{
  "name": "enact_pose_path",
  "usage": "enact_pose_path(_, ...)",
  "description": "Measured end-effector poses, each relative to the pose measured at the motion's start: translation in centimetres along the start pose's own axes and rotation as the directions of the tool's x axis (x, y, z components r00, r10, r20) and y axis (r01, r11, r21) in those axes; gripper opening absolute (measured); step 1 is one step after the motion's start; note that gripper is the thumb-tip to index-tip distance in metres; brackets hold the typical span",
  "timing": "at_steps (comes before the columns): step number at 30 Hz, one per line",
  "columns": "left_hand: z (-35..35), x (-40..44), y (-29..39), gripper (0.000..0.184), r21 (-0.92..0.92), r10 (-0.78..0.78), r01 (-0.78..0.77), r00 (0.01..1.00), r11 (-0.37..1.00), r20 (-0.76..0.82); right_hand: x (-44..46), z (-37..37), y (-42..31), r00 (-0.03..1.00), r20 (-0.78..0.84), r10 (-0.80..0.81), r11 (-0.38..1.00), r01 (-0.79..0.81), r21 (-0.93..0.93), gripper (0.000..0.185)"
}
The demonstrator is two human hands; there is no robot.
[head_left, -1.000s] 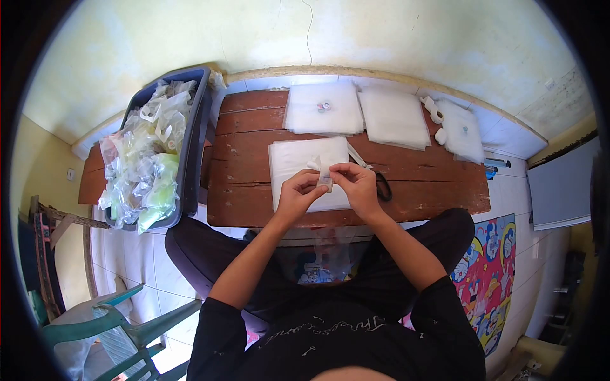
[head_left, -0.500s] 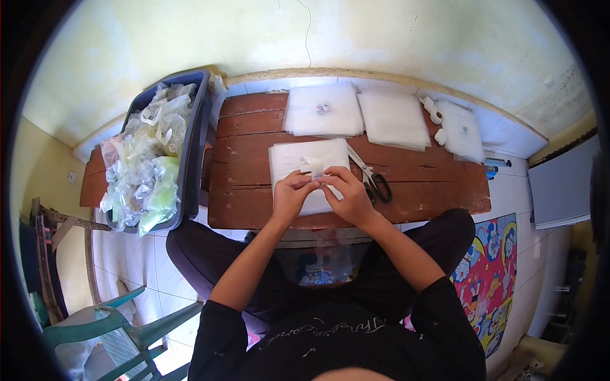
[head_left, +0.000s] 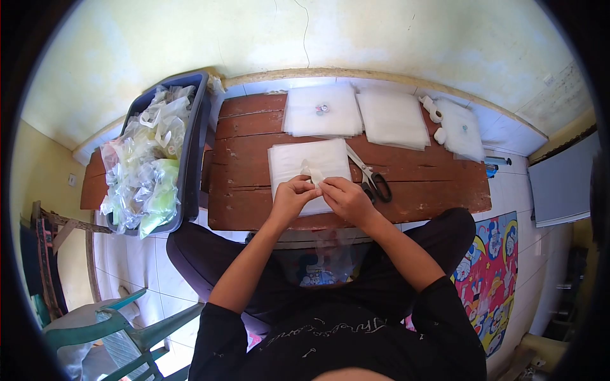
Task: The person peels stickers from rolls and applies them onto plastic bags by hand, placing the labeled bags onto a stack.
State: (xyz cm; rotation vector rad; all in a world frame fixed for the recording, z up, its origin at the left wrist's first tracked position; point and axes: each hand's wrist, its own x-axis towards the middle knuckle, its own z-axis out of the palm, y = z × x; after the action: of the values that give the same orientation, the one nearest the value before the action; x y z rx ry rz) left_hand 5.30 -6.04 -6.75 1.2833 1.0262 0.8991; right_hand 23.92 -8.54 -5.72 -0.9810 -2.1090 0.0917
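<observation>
A small whitish strip point(head_left: 313, 173) is pinched between my two hands, above a stack of clear plastic sheets point(head_left: 286, 155) on the brown wooden table point(head_left: 244, 203). My left hand point(head_left: 293, 197) has thumb and fingers closed on the strip's lower left part. From the right, my right hand point(head_left: 347, 199) grips it too, its fingertips almost touching those of my left. Black-handled scissors point(head_left: 366, 175) lie just right of the stack, partly behind my right hand.
Three more plastic stacks point(head_left: 394, 119) lie along the table's back, with white rolls point(head_left: 434, 115) between two of them. A dark bin point(head_left: 196, 127) full of plastic bags stands at the left. A green chair point(head_left: 152, 330) is at the lower left.
My right hand has moved left and down, closer to my left hand, uncovering the scissors. The strip has turned between my fingers, and its printed part no longer shows.
</observation>
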Motion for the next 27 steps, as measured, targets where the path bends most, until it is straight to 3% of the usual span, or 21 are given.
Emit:
enact_pose_path(9, 0.1, 0.3, -0.2, 0.015, 0.109, 0.159, -0.156, 0.987, 0.982, -0.017, 0.3, -0.2, 0.0, 0.997, -0.058, 0.049, 0.997, -0.046, 0.056, 0.017)
enact_pose_path(12, 0.0, 0.2, 0.4, 0.015, 0.162, 0.182, -0.174, 0.983, 0.971, -0.039, 0.5, -0.5, -0.2, 0.995, -0.096, 0.009, 0.999, -0.005, 0.037, 0.019)
enact_pose_path(14, -0.3, 0.5, 0.3, 0.015, 0.199, 0.180, -0.167, 0.983, 0.966, -0.048, 0.9, -1.0, -0.6, 0.981, -0.156, -0.113, 0.993, 0.104, -0.062, 0.021)
enact_pose_path(17, -1.5, 1.2, 0.0, 0.018, 0.231, 0.316, -0.273, 0.932, 0.934, -0.177, 1.1, -1.7, -1.0, 0.955, -0.190, -0.229, 0.969, 0.206, -0.133, 0.023)
enact_pose_path(20, -3.1, 1.3, 2.0, 0.023, 0.471, 0.259, -0.098, 0.922, 0.877, -0.289, 1.3, -1.8, -1.2, 0.923, -0.237, -0.304, 0.950, 0.275, -0.148, 0.023)
enact_pose_path(25, -5.7, 2.4, -0.4, 0.032, 0.409, 0.124, 0.016, 0.941, 0.913, -0.315, 0.9, -1.1, -1.2, 0.929, -0.219, -0.298, 0.953, 0.276, -0.128, 0.023)
enact_pose_path(27, -6.2, 2.5, -0.8, 0.033, 0.520, 0.139, 0.085, 0.916, 0.850, -0.377, 0.8, -1.0, -1.3, 0.932, -0.212, -0.292, 0.955, 0.271, -0.123, 0.023)
